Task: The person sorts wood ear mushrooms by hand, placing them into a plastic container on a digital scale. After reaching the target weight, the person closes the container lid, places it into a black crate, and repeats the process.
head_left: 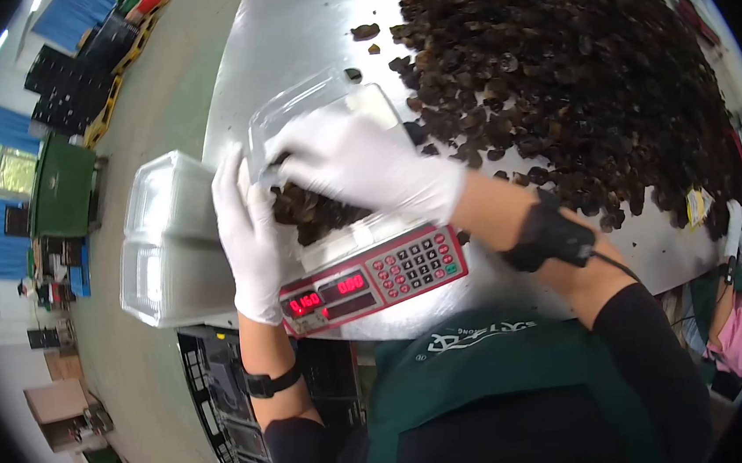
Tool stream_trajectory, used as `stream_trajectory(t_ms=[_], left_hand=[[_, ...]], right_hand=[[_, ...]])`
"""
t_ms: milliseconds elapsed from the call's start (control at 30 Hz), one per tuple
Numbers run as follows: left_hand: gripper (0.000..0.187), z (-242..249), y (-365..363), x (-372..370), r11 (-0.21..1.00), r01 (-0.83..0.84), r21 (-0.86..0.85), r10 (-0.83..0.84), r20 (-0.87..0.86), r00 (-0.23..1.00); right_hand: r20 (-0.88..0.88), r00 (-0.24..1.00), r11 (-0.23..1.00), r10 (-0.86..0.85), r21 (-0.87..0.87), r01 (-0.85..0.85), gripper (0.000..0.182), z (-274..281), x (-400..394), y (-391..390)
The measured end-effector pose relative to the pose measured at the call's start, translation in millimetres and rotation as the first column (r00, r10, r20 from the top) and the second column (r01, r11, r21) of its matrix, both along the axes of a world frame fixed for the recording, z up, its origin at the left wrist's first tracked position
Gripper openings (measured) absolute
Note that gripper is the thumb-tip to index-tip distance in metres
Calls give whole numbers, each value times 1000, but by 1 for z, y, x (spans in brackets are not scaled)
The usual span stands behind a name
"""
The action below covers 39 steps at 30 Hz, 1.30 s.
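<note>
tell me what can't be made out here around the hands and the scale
- Clear container contents, head view: the right hand covers most of the dark pieces inside.
- Scale platform: hidden under the container and both hands.
- Scale display digits: small and glary, not surely readable.
- Left hand fingertips: tucked behind the container edge.
- Dark pile on the table: cut off at the top edge.
</note>
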<state>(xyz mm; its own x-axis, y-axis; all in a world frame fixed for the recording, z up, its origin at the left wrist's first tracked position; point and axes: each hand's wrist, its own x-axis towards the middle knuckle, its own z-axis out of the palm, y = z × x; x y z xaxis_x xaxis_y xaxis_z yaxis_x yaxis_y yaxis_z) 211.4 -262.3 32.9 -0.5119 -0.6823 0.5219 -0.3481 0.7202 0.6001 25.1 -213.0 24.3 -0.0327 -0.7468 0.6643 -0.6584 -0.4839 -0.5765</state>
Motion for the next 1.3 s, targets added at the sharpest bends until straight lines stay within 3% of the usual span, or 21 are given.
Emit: stream_trajectory(t_ms=[33, 100, 167, 200, 300, 333, 367, 400, 433, 500, 567, 633, 767, 833, 900, 967, 1033, 1100, 1200, 1300], left_hand=[[45, 4, 4, -2, 996, -26, 82, 23, 41, 999], [50, -2, 6, -4, 987, 42, 156, -43, 0, 999], [60, -20, 0, -1, 952, 122, 281, -102, -82, 991], [71, -24, 2, -3, 945, 151, 291, -123, -111, 986], [73, -24, 9, -13, 963, 135, 234, -105, -136, 985], [74, -21, 10, -15, 968, 137, 209, -121, -88, 989], [66, -16, 8, -12, 985, 107, 133, -120, 98, 988], [61, -12, 7, -10, 992, 116, 54, -127, 302, 945], [57, -9, 8, -6, 991, 136, -21, -107, 496, 862], [51, -12, 10, -4, 989, 120, -85, -60, 513, 856], [52, -4, 22, -8, 996, 68, 61, -87, 404, 911], [52, 0, 21, -7, 996, 55, 64, -73, 329, 942], [50, 30, -5, 32, 974, -211, 86, 200, 123, 972], [49, 58, -4, 35, 963, -251, 103, 251, 14, 968], [49, 71, -13, 49, 956, -288, 53, 288, 8, 958], [49, 80, -16, 52, 958, -285, 36, 286, -34, 958], [47, 79, -22, 51, 961, -276, 8, 276, -17, 961], [46, 72, -36, 45, 979, -173, -107, 174, -9, 985], [47, 62, -43, 28, 964, -259, 53, 252, 107, 962], [48, 38, -87, 17, 980, -134, 145, 114, 138, 984]], right_hand=[[-236, 971, 998, -26, -61, 12, 19, -7, 8, -10], [-390, 918, 996, -69, 21, 84, 18, -16, 20, -9], [-277, 960, 996, -45, 58, 64, 24, -26, 27, -15], [-43, 999, 1000, 21, -16, -22, 29, -22, 24, -11], [141, 989, 996, -46, -75, 57, 29, -6, -11, 16], [158, 985, 986, -75, -137, 97, 25, -8, -34, 25], [90, 976, 977, -198, -64, 204, 23, -21, -60, 34], [106, 970, 970, -219, 127, 205, 26, -29, -91, 49], [-67, 903, 885, -424, 180, 428, 31, -43, -111, 64], [-345, 772, 689, -534, 350, 634, 42, -86, -146, 100], [-495, 693, 728, -524, 162, 666, 36, -129, -165, 129], [-434, 746, 780, -504, 143, 610, 30, -136, -176, 142], [-348, 796, 827, -496, 91, 555, 19, -137, -189, 141], [-49, 853, 826, -519, 226, 516, 17, -120, -186, 140], [143, 812, 795, -566, 354, 492, 20, -113, -193, 137], [208, 741, 726, -639, 482, 491, 24, -123, -211, 136], [345, 711, 713, -612, 630, 308, 24, -105, -205, 137], [354, 714, 725, -604, 616, 308, 26, -93, -187, 136], [475, 698, 768, -536, 617, 170, 31, -69, -167, 134], [505, 687, 786, -522, 599, 157, 25, -31, -130, 114]])
